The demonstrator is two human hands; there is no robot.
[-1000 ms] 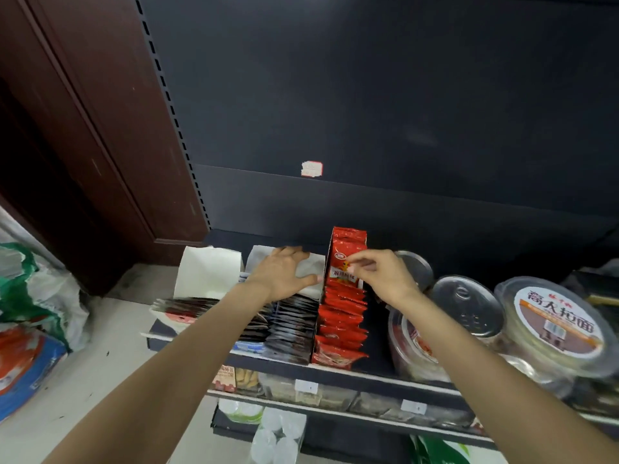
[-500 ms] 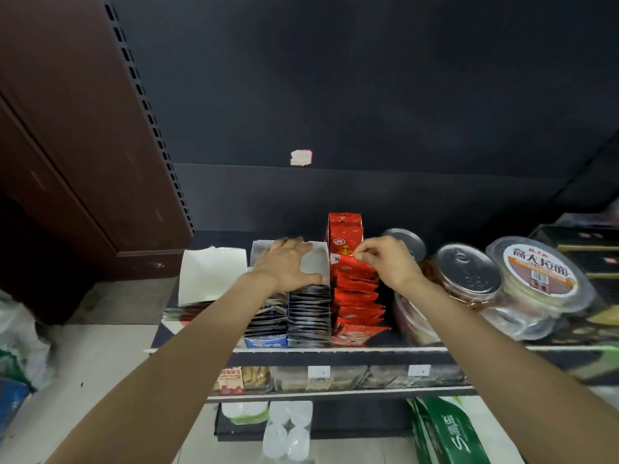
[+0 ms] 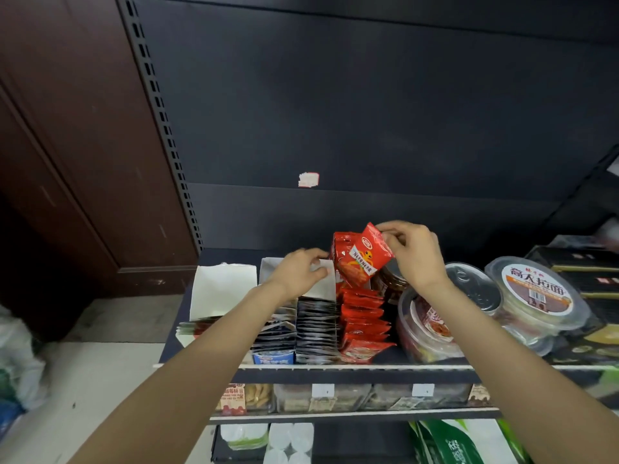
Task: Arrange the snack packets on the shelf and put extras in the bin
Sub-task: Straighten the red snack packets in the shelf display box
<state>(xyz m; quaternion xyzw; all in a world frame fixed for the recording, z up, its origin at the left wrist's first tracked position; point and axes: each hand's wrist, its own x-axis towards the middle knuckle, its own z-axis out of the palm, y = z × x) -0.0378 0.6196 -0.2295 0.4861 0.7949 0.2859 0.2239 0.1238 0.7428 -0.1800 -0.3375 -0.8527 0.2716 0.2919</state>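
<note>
My right hand [image 3: 413, 254] pinches the top corner of a red snack packet [image 3: 361, 259] and holds it lifted and tilted above a row of red packets [image 3: 363, 321] standing on the black shelf [image 3: 335, 371]. My left hand [image 3: 301, 271] grips the top edge of a white carton flap [image 3: 323, 288] behind a row of dark packets [image 3: 316, 326], just left of the red row. A red carton back [image 3: 340, 244] stands behind the lifted packet.
Another white carton [image 3: 221, 289] with packets sits at the shelf's left end. Round clear tubs with lids [image 3: 536, 293] crowd the right side. Lower shelves hold boxed snacks [image 3: 234, 398] and a green bag [image 3: 455, 443]. Plastic bags [image 3: 16, 356] lie on the floor at left.
My right hand has pulled one red packet up out of the row and tilted it. My left hand stays on the white carton. The camera has tilted up.
</note>
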